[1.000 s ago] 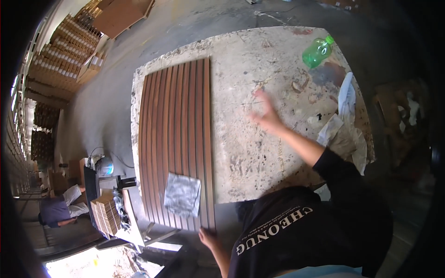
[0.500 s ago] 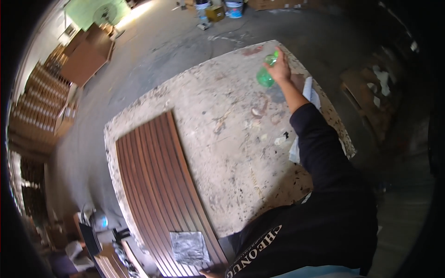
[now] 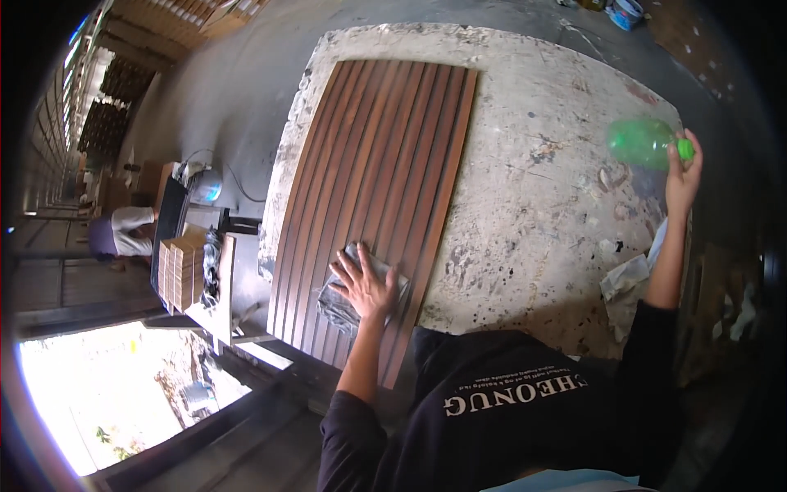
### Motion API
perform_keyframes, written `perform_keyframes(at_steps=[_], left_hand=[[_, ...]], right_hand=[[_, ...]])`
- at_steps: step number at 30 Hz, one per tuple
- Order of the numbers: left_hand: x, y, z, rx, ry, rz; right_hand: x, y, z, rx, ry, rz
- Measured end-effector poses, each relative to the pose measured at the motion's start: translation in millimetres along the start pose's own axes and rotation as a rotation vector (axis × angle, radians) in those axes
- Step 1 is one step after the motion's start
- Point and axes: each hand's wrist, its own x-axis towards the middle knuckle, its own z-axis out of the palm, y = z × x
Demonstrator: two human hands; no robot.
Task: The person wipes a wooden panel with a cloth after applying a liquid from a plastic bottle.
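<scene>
Reference part: the slatted board. It lies flat on the worktable, slats running away from the person, near end projecting past the table edge.

Step in hand, as judged: wiping of the board, with the bottle in use alongside. The left hand lies flat, fingers spread, pressing a folded grey cloth onto the near part of the board. The right hand is clamped around the cap end of a green bottle, well to the right of the board. The bottle is tilted onto its side, base toward the board; whether it touches the table cannot be told. The hands are far apart.

A wiping stroke would call for even palm pressure along the slats; cross-strokes could snag the cloth in the dark grooves. Applying any liquid would require bringing the bottle leftward to the board; its contents cannot be made out.

Surroundings: crumpled scraps lie right of the board, beside the right forearm, and could catch the sleeve. Left of the board are a carton bundle, a bucket and, farther off, a co-worker.
</scene>
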Motion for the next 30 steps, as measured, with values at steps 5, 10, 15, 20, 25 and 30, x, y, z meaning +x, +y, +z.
perform_keyframes(at_steps=[5,10,15,20,25,30], left_hand=[[-5,-15,3,-0.019,0.058,0.043],[-3,-11,-1,-0.056,0.075,0.054],[-6,-13,0,-0.128,0.137,0.051],[-26,-15,3,-0.199,0.111,0.089],[-38,-13,-3,-0.045,0.008,0.138],[-24,-18,-7,-0.798,0.057,0.189]], right_hand=[[-96,-74,56,-0.019,-0.478,0.051],[-161,-70,89,0.2,-0.285,0.032],[-176,-46,101,0.252,-0.094,0.155],[-203,22,91,0.388,-0.094,0.421],[-210,9,89,0.403,-0.212,0.159],[-208,1,102,0.45,-0.226,0.352]])
